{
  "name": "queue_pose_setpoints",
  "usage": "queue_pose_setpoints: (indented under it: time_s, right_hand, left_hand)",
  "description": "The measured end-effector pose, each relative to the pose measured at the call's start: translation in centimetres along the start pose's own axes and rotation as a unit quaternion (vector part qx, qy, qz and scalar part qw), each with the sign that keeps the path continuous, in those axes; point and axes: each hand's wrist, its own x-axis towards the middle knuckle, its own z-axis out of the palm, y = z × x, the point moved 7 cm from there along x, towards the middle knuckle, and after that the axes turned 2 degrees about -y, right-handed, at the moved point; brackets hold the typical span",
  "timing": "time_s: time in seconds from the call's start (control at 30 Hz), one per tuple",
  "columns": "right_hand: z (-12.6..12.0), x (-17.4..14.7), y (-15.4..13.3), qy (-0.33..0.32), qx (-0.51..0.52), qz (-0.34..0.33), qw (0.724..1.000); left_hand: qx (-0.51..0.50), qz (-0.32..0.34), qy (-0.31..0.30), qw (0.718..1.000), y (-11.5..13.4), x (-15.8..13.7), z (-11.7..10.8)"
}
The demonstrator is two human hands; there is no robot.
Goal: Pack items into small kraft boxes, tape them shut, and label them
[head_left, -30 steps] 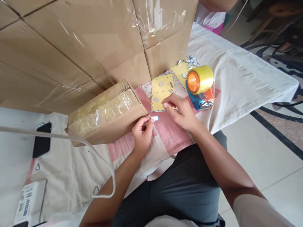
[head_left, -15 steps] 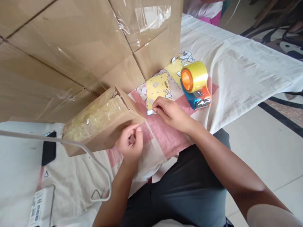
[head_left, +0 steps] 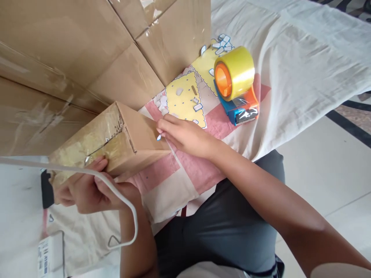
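Observation:
A small cardboard box (head_left: 149, 133), taped along its top, lies on the pink and white cloth. My left hand (head_left: 94, 189) is at its near left side, fingers bent against the taped face; a white cable crosses in front of this hand. Between thumb and fingertips of my right hand (head_left: 185, 135) is a small white sticker (head_left: 159, 137) with a blue edge, right at the box's end face. Just beyond that hand lies a yellow patterned sheet (head_left: 182, 96) with several loose white pieces on it.
Stacked large cartons (head_left: 121, 73) wall off the far left. A tape dispenser (head_left: 236, 87) with a yellow roll stands to the right, near a pile of white stickers (head_left: 223, 43). At left are the white cable (head_left: 133, 216), a black object (head_left: 46, 189) and a white labelled device (head_left: 50, 255).
My left hand has moved left onto the box. The box has turned, showing more of its end. My right hand has lifted the sticker off the yellow sheet and brought it left to the box.

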Motion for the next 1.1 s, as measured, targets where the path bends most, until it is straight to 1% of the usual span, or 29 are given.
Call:
queue_pose_setpoints:
  time_s: [0.1, 0.13, 0.23, 0.3, 0.4, 0.47, 0.5, 0.6, 0.67, 0.73, 0.83, 0.93, 1.0, 1.03, 1.1]
  right_hand:
    - [0.3, 0.1, -0.2, 0.004, 0.01, -0.016, 1.0]
    - [0.2, 0.2, -0.3, 0.007, 0.015, -0.019, 1.0]
    - [0.2, 0.3, -0.3, 0.014, 0.032, -0.023, 0.999]
    - [0.2, 0.4, -0.3, 0.015, 0.043, -0.025, 0.999]
    - [0.3, 0.6, -0.2, 0.013, 0.044, -0.021, 0.999]
    - [0.4, 0.6, -0.1, 0.014, 0.038, -0.014, 0.999]
    - [0.4, 0.7, -0.1, 0.013, 0.035, -0.011, 0.999]
    - [0.7, 0.6, -0.2, 0.006, 0.033, -0.005, 0.999]
    - [0.8, 0.6, -0.2, 0.0, 0.034, -0.001, 0.999]
    - [1.0, 0.7, -0.2, -0.003, 0.035, 0.006, 0.999]
    - [0.9, 0.9, 0.0, 0.005, 0.036, 0.039, 0.999]
    - [0.3, 0.6, 0.6, 0.052, 0.035, 0.114, 0.991]
    - [0.4, -0.1, 0.6, 0.073, 0.066, 0.14, 0.985]
    - [0.7, -0.5, 0.5, 0.07, 0.101, 0.142, 0.982]
    - [2.0, -1.3, 0.1, 0.04, 0.204, 0.142, 0.968]
  left_hand:
    - [-0.004, -0.04, -0.033, 0.999, 0.1, 0.0, 0.3]
    - [-0.009, -0.044, -0.04, 0.998, 0.3, 0.0, 0.3]
    - [-0.029, -0.042, -0.034, 0.998, 0.7, 0.0, 0.3]
    - [-0.043, -0.046, -0.042, 0.997, 0.6, -0.1, 0.5]
    - [-0.064, -0.01, -0.049, 0.997, 0.5, -0.1, 0.8]
    - [-0.041, 0.013, -0.03, 0.999, 0.3, -0.2, 0.6]
    - [-0.013, 0.012, -0.021, 1.0, 0.1, -0.3, 0.5]
    - [0.061, -0.02, -0.006, 0.998, -0.5, -0.6, 0.0]
    - [0.066, -0.026, -0.01, 0.997, -0.4, -0.7, -0.2]
    - [0.055, -0.017, -0.03, 0.998, 0.0, -0.6, -0.1]
    - [0.03, 0.0, -0.046, 0.999, 0.6, -0.5, 0.1]
    - [0.016, -0.007, -0.064, 0.998, 0.5, -0.6, 0.2]
    - [0.024, 0.0, -0.073, 0.997, 0.1, -0.7, 0.3]
    - [0.023, 0.012, -0.076, 0.997, -0.1, -0.8, 0.2]
    - [0.001, 0.042, -0.102, 0.994, -0.6, -1.1, 0.4]
